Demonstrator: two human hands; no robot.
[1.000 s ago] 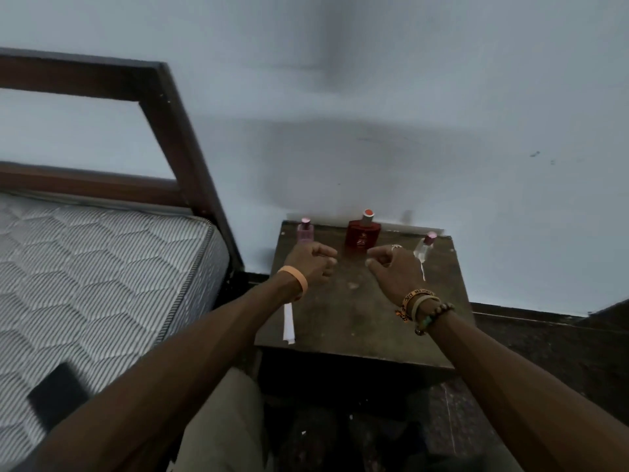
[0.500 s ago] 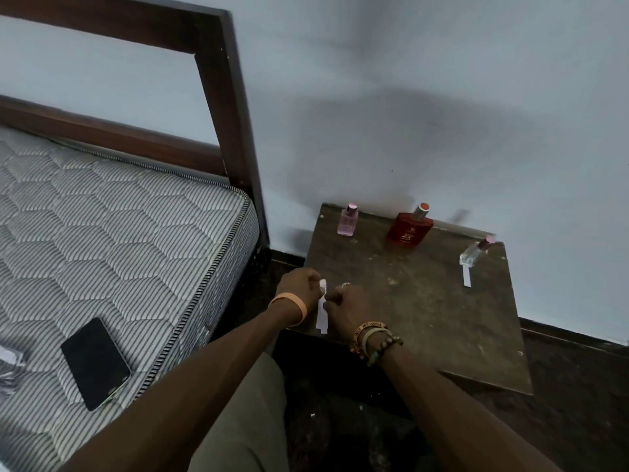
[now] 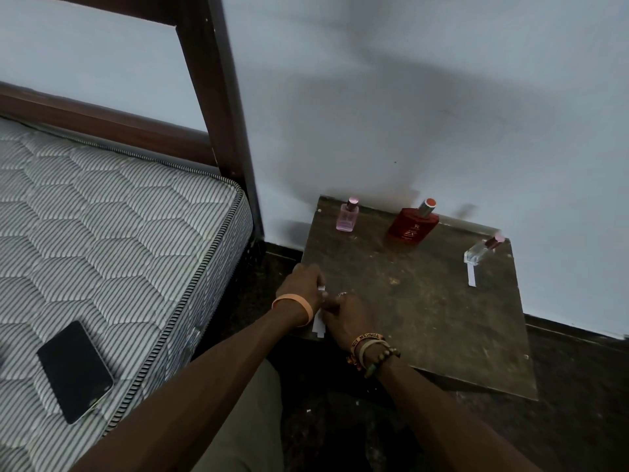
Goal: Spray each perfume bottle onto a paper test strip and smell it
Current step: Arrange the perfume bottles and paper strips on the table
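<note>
- While both hands work at the near left corner of the small table (image 3: 425, 318), the left hand (image 3: 301, 284) pinches the top of the paper strips (image 3: 319, 323). The right hand (image 3: 345, 320) seems to pinch them lower down, though its fingertips are mostly hidden behind the knuckles.
- Those strips overhang the table edge, so I'd guess a loose pinch could drop them to the floor, or two thin strips could come away stuck together.
- All three bottles stand far back by the wall, well apart from the hands, and a hurried reach could topple one.
- Pink bottle (image 3: 348, 218): capped, with pale pink liquid inside; the level is hard to read.
- Red bottle (image 3: 412, 226): capped, its glass too dark to show the fill.
- Clear bottle (image 3: 480, 252): capped, looks tilted rightward, contents colourless; a single strip (image 3: 471, 275) touches its base.
</note>
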